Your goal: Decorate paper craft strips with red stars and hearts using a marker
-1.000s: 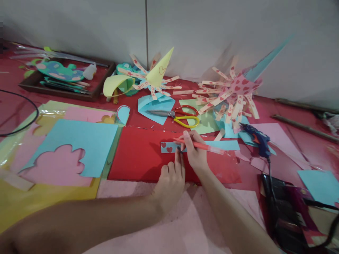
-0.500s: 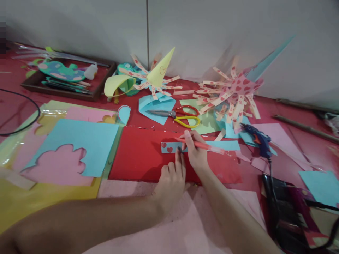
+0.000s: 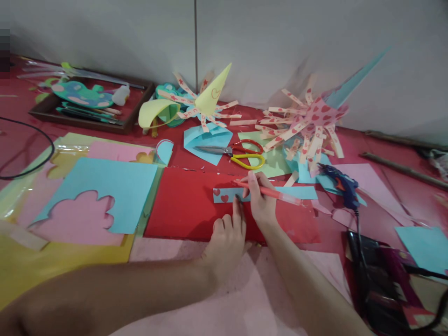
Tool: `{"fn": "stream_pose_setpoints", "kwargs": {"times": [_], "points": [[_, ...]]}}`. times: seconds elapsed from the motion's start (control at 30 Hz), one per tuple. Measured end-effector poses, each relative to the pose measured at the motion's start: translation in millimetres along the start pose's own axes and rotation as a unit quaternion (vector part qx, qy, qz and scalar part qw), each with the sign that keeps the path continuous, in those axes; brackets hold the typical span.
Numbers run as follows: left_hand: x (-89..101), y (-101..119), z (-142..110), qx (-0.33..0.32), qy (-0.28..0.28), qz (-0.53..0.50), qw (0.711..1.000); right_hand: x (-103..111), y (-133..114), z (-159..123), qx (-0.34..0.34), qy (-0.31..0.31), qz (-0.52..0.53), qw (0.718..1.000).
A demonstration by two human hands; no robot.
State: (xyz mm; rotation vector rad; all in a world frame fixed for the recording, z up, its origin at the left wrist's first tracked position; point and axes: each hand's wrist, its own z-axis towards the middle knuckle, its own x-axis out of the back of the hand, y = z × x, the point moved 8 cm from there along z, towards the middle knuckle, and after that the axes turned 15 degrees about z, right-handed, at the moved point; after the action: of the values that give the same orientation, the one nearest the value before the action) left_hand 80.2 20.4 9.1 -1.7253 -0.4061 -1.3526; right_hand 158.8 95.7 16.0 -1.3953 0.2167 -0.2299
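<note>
The fingers of the right hand (image 3: pixel 263 205) are closed in a writing pinch around a red pen (image 3: pixel 273 192). The left hand (image 3: pixel 226 238) is loose, its index finger stretched toward twelve o'clock with the tip on the lower edge of a blue paper strip (image 3: pixel 298 192), the others bent beside it.

From where I stand, the pen's tip points between nine and ten, just past the strip's upper edge; I can't tell whether it touches. The strip lies on a red board (image 3: pixel 185 205), long axis from nine to three, with red hearts (image 3: pixel 224 198) at its nine-o'clock end; the right hand covers its middle.

Scissors (image 3: pixel 226 150) lie at twelve o'clock, blades toward nine; a glue gun (image 3: pixel 345 184) sits near three, a scalloped blue sheet (image 3: pixel 119 186) at nine, a brown tray (image 3: pixel 80 122) at ten, and a yellow paper cone (image 3: pixel 212 95) at eleven.
</note>
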Motion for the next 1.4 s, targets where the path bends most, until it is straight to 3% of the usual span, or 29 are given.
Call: {"fn": "stream_pose_setpoints", "kwargs": {"times": [0.23,0.8,1.07,1.4], "points": [[0.3,-0.4,-0.7,0.008,0.004,-0.002,1.0,-3.1,10.0,-0.1,-0.043,-0.002,0.083,0.996],[-0.7,-2.1,-3.7,0.01,-0.015,0.022,1.0,0.0,6.4,-1.1,-0.035,0.014,0.077,0.996],[0.2,-3.1,-2.1,0.005,-0.027,0.027,0.999,7.9,15.3,0.3,-0.073,0.065,0.088,0.991],[-1.2,-0.3,-1.3,0.004,-0.016,0.043,0.999,6.2,18.3,1.4,-0.083,0.054,0.09,0.991]]}}
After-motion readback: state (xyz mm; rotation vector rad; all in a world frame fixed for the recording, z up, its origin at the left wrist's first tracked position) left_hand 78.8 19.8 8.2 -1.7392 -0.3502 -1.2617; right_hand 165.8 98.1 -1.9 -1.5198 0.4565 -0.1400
